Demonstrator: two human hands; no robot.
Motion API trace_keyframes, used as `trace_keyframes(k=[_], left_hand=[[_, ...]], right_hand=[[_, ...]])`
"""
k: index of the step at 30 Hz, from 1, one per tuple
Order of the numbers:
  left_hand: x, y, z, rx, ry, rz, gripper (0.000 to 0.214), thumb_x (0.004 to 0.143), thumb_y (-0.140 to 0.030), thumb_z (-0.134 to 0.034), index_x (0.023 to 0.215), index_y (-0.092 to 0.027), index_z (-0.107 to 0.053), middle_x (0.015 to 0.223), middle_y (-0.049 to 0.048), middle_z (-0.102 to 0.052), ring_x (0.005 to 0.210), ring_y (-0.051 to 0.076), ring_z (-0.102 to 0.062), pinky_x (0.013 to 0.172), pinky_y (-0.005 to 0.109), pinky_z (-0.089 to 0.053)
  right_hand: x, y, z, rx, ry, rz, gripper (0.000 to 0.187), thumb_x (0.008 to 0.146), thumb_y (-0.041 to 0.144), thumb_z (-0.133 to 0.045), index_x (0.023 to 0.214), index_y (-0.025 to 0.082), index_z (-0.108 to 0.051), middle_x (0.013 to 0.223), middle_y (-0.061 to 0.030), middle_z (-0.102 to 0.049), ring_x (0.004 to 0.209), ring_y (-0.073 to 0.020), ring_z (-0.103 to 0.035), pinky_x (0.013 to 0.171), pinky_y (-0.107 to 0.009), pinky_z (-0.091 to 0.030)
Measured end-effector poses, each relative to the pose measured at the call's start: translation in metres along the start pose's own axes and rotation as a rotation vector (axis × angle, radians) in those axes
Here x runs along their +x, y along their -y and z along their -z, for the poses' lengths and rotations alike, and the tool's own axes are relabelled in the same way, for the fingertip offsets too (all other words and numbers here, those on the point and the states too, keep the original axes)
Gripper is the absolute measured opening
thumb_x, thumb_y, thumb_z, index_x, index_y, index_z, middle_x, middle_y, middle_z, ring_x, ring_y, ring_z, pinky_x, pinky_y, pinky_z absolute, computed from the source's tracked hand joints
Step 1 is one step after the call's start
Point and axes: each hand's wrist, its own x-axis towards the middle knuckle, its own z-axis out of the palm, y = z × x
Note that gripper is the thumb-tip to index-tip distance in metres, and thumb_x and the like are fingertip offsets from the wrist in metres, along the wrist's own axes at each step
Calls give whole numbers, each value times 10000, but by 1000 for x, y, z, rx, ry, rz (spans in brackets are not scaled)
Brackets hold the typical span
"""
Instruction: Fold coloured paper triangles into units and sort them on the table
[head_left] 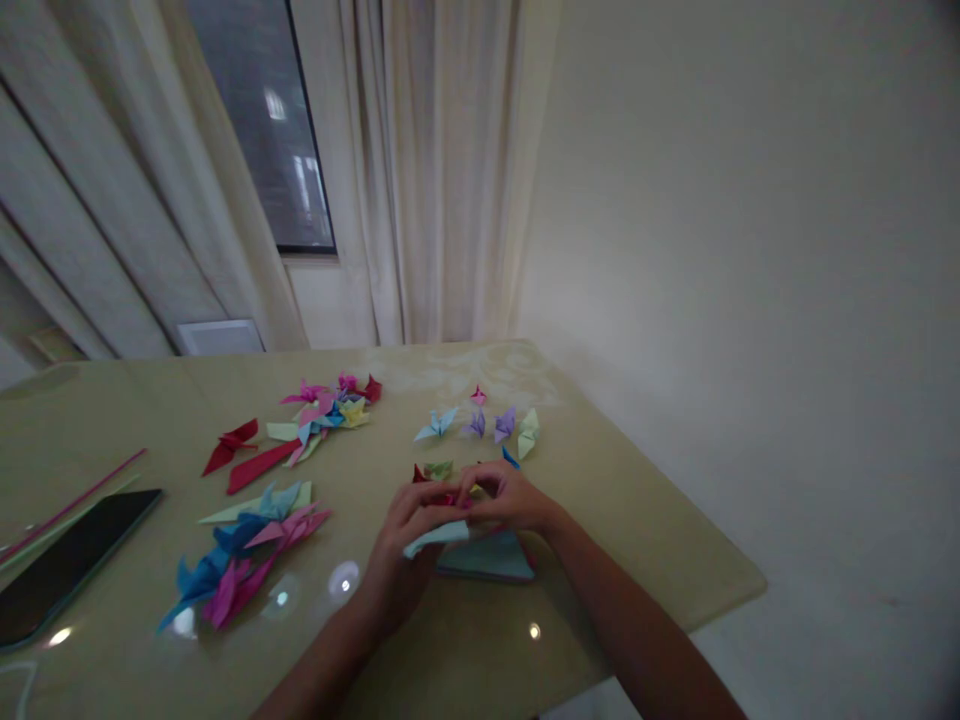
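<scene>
While the left hand and right hand meet over the near middle of the desk, both pinch one small pink paper between them, apparently only part folded. A pale blue sheet touches the left hand's underside, beside the paper stack of unfolded sheets. Finished folded figures lie in clusters to the left and beyond — many done, the stack yet unused.

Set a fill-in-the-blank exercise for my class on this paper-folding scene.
The left hand and right hand together hold a pale ____ sheet.
The dark tablet lies on the person's ____ side.
Folded paper cranes lie on the ____.
Pale ____ hang beside the window.
Missing words: blue; left; table; curtains.
</scene>
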Motion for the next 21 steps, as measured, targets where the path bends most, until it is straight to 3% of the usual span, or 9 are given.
trace_keyframes(k=[4,8,13,18,21], left_hand=[[-3,4,4,153,-8,-157,266,1015,-149,-537,1218,-242,-682,1084,93,-736,1017,207,-687,902,325,-544],[-8,8,0,417,232,-214,411,998,-138,-490,1360,-279,-625,1043,69,-715,813,175,-678,723,257,-543],[-16,12,-17,528,439,-174,518,996,-121,-472,1494,-258,-511,1190,110,-684,989,243,-696,858,360,-597],[-22,16,-30,567,456,-164,514,1054,-337,-526,1548,-218,-444,1261,144,-670,1081,277,-680,920,406,-598],[-24,18,-34,582,462,-187,482,1053,-355,-536,1499,-177,-496,1264,145,-671,1093,273,-667,952,401,-581]], right_hand=[[1,3,1,44,-109,-50,346,741,441,-931,901,173,-781,851,-24,-746,803,-166,-671,780,-292,-519],[2,4,7,80,-313,-53,304,780,437,-900,844,177,-756,767,0,-709,691,-133,-625,648,-243,-487],[4,6,8,109,-396,-82,321,755,447,-904,795,181,-729,656,30,-643,567,-103,-531,515,-212,-394],[4,8,6,94,-440,-96,344,757,469,-896,797,180,-715,637,34,-631,531,-96,-517,492,-211,-387],[3,8,8,100,-478,-85,362,758,488,-893,801,180,-708,639,30,-641,522,-97,-527,499,-216,-410]])
